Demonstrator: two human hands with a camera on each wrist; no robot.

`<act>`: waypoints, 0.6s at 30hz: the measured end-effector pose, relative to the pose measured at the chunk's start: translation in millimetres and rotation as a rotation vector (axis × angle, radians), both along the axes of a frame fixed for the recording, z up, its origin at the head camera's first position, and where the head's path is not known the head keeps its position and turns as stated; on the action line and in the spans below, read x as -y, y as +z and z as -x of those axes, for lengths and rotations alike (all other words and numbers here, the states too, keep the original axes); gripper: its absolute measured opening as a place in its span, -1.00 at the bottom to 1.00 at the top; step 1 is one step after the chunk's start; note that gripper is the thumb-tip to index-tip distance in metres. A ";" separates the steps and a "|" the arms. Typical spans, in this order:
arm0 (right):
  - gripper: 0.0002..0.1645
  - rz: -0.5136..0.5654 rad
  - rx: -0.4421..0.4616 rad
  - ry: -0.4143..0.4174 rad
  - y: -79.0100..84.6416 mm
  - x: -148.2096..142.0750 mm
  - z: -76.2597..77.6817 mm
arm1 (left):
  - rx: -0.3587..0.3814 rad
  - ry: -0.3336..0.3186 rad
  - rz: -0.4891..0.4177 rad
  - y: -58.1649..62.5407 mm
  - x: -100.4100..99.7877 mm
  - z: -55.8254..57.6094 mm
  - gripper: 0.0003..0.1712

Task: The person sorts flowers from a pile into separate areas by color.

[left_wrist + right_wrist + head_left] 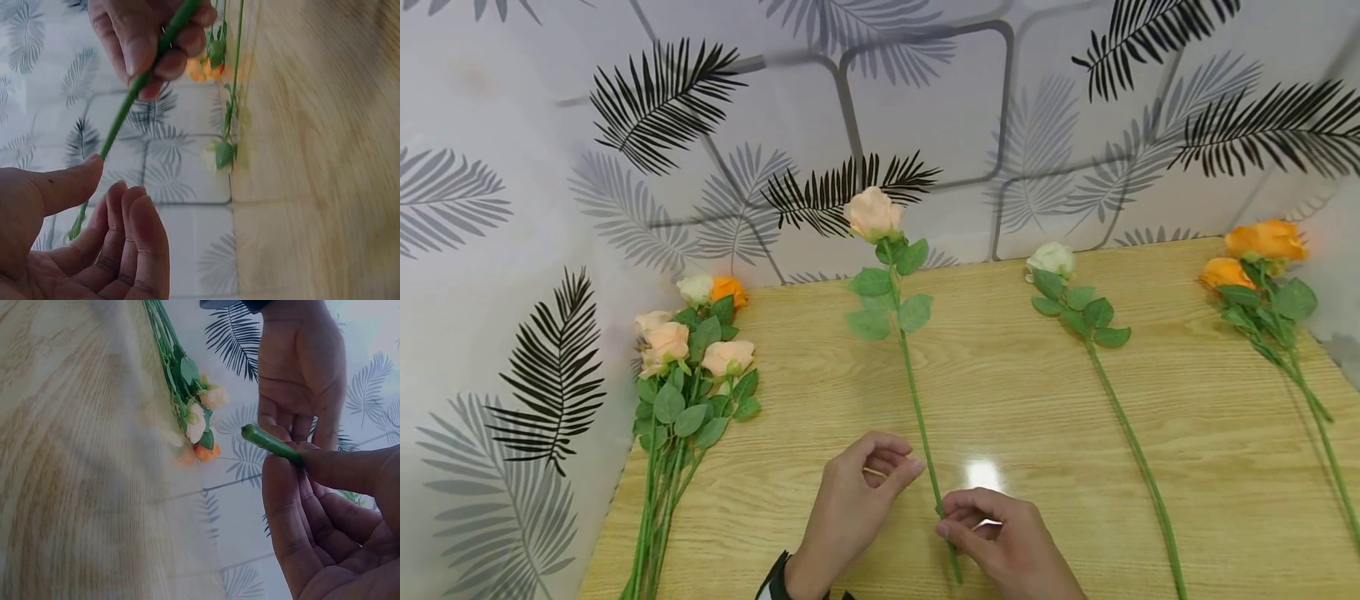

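A single peach artificial rose point(874, 214) stands up over the table, its long green stem point(916, 400) slanting down to the hands. Near the stem's lower end, my right hand point(1003, 533) pinches it between thumb and fingers; the cut tip point(265, 440) sticks out past them in the right wrist view. To the left of the stem is my left hand point(857, 500), its fingers loosely bent and the thumb apart from them. In the left wrist view, the stem passes behind that thumb, and nothing is gripped there.
A bunch of peach, white and orange roses point(681, 367) lies at the left of the wooden table point(805, 367). One white rose point(1052, 260) lies right of centre, and orange roses point(1266, 242) lie at the far right. A leaf-patterned wall covering point(925, 108) rises behind.
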State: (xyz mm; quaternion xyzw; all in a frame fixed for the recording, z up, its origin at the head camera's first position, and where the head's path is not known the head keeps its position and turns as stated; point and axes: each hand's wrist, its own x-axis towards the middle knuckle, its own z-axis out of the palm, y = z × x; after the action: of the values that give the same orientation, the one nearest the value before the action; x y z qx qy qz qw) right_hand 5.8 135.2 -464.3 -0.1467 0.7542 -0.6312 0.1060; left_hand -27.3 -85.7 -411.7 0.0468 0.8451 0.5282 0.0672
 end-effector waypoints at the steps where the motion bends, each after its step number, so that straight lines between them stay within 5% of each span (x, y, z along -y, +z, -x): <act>1: -0.69 -0.003 0.018 0.001 0.3 -0.9 0.0 | -0.003 0.010 0.009 -1.8 2.9 0.5 -0.66; 8: -0.66 -0.046 0.089 -0.029 0.8 -8.2 1.1 | 0.042 0.122 0.064 -9.6 34.1 3.4 -0.69; 18: -0.67 -0.061 0.126 -0.041 -2.2 -15.9 3.3 | 0.192 0.312 0.216 -12.3 111.3 3.7 -0.59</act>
State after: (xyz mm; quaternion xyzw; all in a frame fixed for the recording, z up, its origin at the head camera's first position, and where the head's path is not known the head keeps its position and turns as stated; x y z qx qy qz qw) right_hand 2.5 151.1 -466.5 -0.0878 0.7676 -0.6181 0.1449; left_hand -31.1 -196.9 -424.0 -0.1425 0.8835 0.4408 0.0696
